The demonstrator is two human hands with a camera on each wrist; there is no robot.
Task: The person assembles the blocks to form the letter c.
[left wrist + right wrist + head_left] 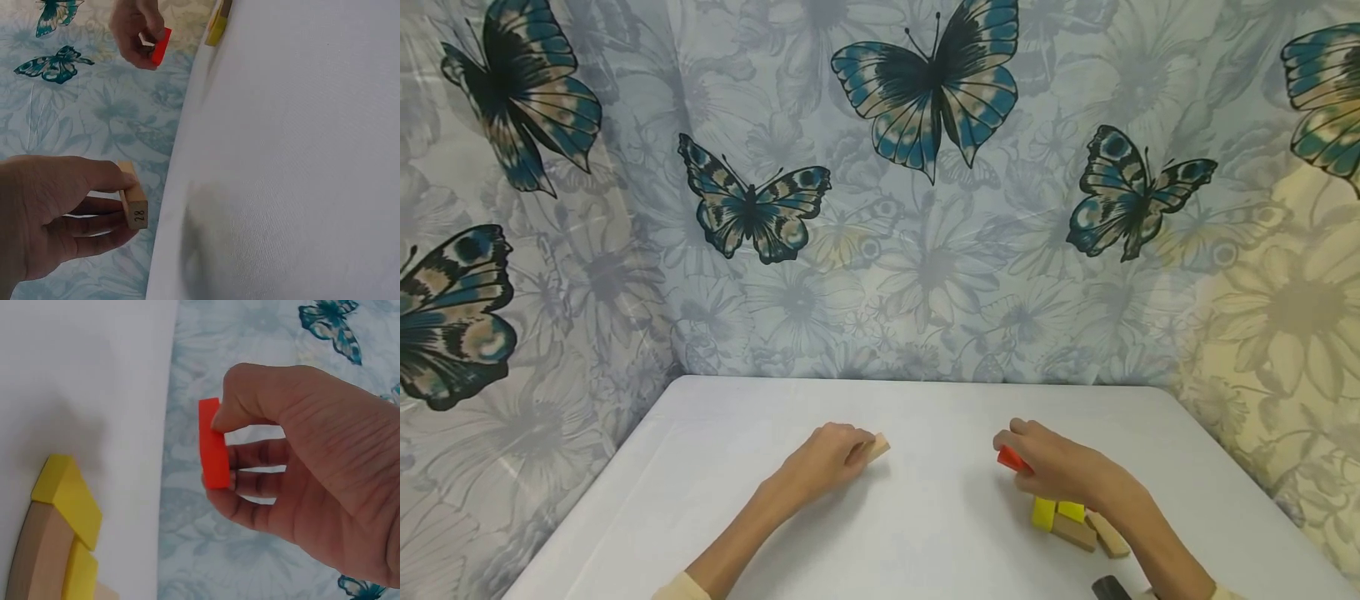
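My left hand (pixel 827 457) pinches a plain wooden block (pixel 133 197) between thumb and fingers, above the white table. The number 28 is printed on the block's end in the left wrist view. Over on the right, my right hand (pixel 1060 462) holds a red block (pixel 214 444) by its sides, thumb on one face and fingertips on the other. Below and beside that hand lie yellow blocks (pixel 1043 513) and plain wooden blocks (pixel 1075 532), grouped close together on the table. Part of this group is hidden by the right forearm.
The white table (pixel 925 533) reaches back to a cloth backdrop (pixel 940 317) printed with butterflies and flowers. A dark object (pixel 1109 587) shows at the bottom edge beside the right forearm; its kind is unclear.
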